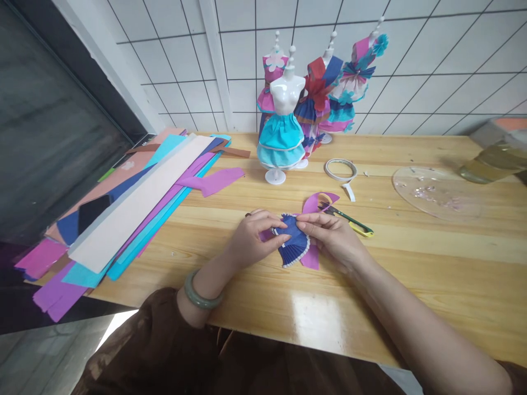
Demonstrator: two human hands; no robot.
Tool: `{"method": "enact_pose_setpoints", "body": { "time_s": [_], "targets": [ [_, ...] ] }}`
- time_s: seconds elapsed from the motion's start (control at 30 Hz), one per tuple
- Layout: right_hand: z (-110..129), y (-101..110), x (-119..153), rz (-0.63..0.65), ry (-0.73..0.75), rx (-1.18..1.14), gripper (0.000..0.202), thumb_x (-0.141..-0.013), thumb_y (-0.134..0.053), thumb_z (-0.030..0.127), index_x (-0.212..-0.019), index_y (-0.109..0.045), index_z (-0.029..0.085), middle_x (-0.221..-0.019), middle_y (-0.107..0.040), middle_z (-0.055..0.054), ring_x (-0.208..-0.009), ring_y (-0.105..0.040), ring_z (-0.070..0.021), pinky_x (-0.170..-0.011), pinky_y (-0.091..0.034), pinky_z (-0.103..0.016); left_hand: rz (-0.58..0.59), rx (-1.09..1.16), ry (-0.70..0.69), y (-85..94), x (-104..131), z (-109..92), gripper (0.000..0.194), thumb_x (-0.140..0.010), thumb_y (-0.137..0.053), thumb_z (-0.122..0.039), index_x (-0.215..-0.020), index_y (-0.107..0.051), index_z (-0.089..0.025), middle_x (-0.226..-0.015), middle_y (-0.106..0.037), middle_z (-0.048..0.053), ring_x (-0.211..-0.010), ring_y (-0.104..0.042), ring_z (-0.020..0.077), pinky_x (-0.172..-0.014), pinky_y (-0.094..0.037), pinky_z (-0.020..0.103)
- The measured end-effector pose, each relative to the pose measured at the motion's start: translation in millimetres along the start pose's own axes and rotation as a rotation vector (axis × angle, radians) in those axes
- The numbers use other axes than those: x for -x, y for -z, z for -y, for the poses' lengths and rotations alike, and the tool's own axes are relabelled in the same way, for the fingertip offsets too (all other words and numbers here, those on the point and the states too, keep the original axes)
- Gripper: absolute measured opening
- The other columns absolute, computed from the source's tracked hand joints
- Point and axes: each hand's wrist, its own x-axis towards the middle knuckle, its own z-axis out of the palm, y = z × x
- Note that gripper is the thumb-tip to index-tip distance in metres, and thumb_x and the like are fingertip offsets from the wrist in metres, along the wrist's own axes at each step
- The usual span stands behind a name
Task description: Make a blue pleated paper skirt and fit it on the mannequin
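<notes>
A pleated dark blue paper piece with a white edge [295,241] is held between my two hands, just above the wooden table. My left hand [257,237] pinches its left side between thumb and fingers. At its upper right, the thumb and index finger of my right hand [335,233] grip the same piece. Purple paper strips [312,259] lie beneath and behind it, one curling up at the back. Thread snips with a green and yellow handle [357,224] rest behind my right hand, blades toward the purple strip.
At left lies a heap of coloured paper strips [148,203] with a dark phone [94,214] on it. Behind stand several mini dress forms, the nearest in a turquoise skirt [281,137]. A tape roll [340,170], a clear plate [436,211] and a glass cup [489,162] are right.
</notes>
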Motion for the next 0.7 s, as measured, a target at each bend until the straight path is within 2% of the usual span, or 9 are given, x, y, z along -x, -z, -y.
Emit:
{"method": "enact_pose_setpoints", "body": {
  "time_s": [0.27, 0.43, 0.53, 0.7],
  "targets": [
    [3, 1, -1, -0.014, -0.020, -0.088, 0.019, -0.057, -0.081, 0.016, -0.074, -0.072, 0.017, -0.072, -0.074, -0.003, -0.061, -0.068, -0.0117, -0.061, -0.056, -0.020, 0.104, 0.073, 0.002, 7.6, -2, -7, 0.027, -0.071, -0.068, -0.027, -0.095, -0.066, -0.015, -0.092, -0.066, 0.010, -0.088, -0.062, 0.0188, -0.081, -0.050, 0.035],
    [4, 1, 0, -0.010, -0.024, -0.105, 0.019, -0.057, -0.081, 0.017, -0.074, -0.072, 0.017, -0.071, -0.074, -0.002, -0.062, -0.068, -0.0120, -0.062, -0.056, -0.021, 0.171, 0.055, -0.035, 10.8, -2, -9, 0.033, -0.072, -0.062, -0.016, -0.105, -0.063, -0.016, -0.100, -0.063, 0.010, -0.096, -0.060, 0.0196, -0.086, -0.049, 0.036],
    [4, 0, 0, -0.005, -0.023, -0.099, 0.019, -0.057, -0.081, 0.017, -0.074, -0.073, 0.017, -0.071, -0.074, -0.002, -0.061, -0.068, -0.0110, -0.062, -0.055, -0.019, 0.132, 0.009, -0.045, 8.5, -1, -7, 0.030, -0.072, -0.061, -0.014, -0.101, -0.064, -0.016, -0.096, -0.064, 0.010, -0.093, -0.060, 0.0190, -0.084, -0.049, 0.036],
    [3, 0, 1, 0.009, -0.001, -0.080, 0.019, -0.058, -0.080, 0.017, -0.076, -0.073, 0.018, -0.073, -0.074, -0.002, -0.063, -0.067, -0.0105, -0.064, -0.054, -0.020, -0.007, -0.040, -0.055, 4.1, 0, -1, 0.023, -0.071, -0.060, -0.012, -0.093, -0.067, -0.017, -0.090, -0.065, 0.008, -0.087, -0.061, 0.0173, -0.079, -0.051, 0.034]
  ]
}}
